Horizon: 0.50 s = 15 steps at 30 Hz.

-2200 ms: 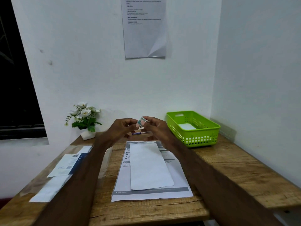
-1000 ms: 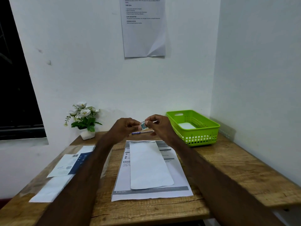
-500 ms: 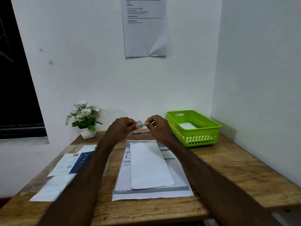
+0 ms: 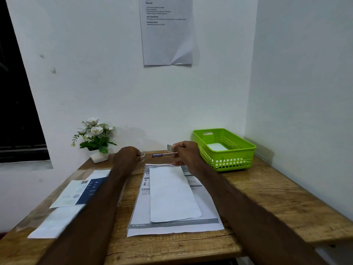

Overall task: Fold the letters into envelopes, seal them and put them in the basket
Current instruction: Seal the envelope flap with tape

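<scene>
Head view: my left hand [image 4: 127, 157] fingers pinching tape roll [image 4: 142, 156], right hand [image 4: 186, 152] fingers pinching tape strip [image 4: 169, 147]. Envelope [image 4: 172, 194] lying unsealed on surface [image 4: 277, 197]; one already sitting in basket [image 4: 225, 148]; more paper waiting left.

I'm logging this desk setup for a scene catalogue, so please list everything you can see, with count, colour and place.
Envelope: one, white, flat on the printed sheet at desk centre.
Printed sheet: one, white with grey bands, under the envelope.
Basket: one, lime green, back right of the desk; something white lies inside.
Pen: one, blue, lying behind the sheet.
Papers: a few, white and one part navy, on the desk's left side.
Potted plant: one, white flowers, white pot, back left.
Notice: one, white, on the wall.
Desk: one, wooden.
Left hand: holds a small clear piece, perhaps tape.
Right hand: pinches a small clear strip.
</scene>
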Available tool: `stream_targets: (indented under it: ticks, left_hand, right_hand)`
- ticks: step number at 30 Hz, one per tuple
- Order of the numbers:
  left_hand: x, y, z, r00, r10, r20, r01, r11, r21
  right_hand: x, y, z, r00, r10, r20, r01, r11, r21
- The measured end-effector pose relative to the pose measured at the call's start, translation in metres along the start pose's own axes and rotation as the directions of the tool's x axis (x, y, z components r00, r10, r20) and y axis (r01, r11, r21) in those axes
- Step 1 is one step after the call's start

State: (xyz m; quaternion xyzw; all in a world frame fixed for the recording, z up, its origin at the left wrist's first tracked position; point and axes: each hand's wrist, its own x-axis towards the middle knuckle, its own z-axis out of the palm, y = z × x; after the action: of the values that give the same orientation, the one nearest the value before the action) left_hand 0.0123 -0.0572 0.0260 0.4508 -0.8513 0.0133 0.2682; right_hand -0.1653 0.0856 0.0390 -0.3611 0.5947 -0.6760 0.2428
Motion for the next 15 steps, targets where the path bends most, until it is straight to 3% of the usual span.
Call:
stream_targets:
  ticks: [4,9,11,15]
  left_hand:
    - [-0.001,-0.003,0.008,0.997,-0.002,0.075,-0.004,0.997,0.075]
    - [-0.003,0.024,0.004,0.999,0.023,-0.036,-0.022,0.999,0.031]
    - [-0.004,0.039,0.008,0.998,0.052,0.035,-0.053,0.998,0.020]
    - [-0.006,0.057,0.022,0.981,0.036,0.190,-0.070,0.982,0.175]
  right_hand:
    - [-0.001,0.005,0.001,0.989,0.146,0.018,-0.146,0.988,0.053]
    - [-0.003,0.014,0.009,0.955,0.295,0.034,-0.295,0.955,0.002]
    - [-0.002,0.020,0.013,0.948,0.317,0.022,-0.317,0.948,-0.005]
    - [-0.004,0.025,0.016,0.942,0.335,0.021,-0.335,0.942,-0.017]
